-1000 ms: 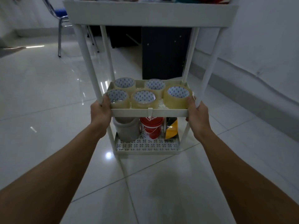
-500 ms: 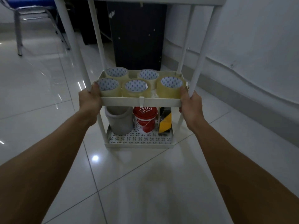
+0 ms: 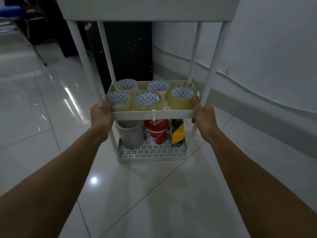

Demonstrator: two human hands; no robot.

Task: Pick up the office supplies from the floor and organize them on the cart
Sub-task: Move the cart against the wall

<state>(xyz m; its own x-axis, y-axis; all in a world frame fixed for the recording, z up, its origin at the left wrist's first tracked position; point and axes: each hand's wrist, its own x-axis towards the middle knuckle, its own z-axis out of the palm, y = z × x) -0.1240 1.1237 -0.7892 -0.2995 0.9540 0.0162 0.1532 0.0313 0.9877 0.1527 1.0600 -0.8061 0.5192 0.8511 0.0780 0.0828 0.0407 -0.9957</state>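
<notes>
A white three-tier cart [image 3: 173, 113] stands on the tiled floor in front of me. Its middle shelf holds several clear packing tape rolls [image 3: 147, 101] with white, blue-printed cores. My left hand [image 3: 101, 114] grips the shelf's front left corner at the cart leg. My right hand [image 3: 204, 115] grips the front right corner at the opposite leg. On the bottom shelf stand a grey cup [image 3: 130, 134], a red and white tub [image 3: 156, 131] and a yellow and black tape roll [image 3: 177, 134].
A white wall [image 3: 265, 48] with a grey skirting runs along the right. A black cabinet [image 3: 127, 48] stands behind the cart. A blue chair [image 3: 15, 16] is at the far left. Glossy white floor tiles [image 3: 42, 117] spread to the left and in front.
Both hands keep their hold on the middle shelf's corners. The cart has shifted in view, and the wall and black cabinet behind it look nearer.
</notes>
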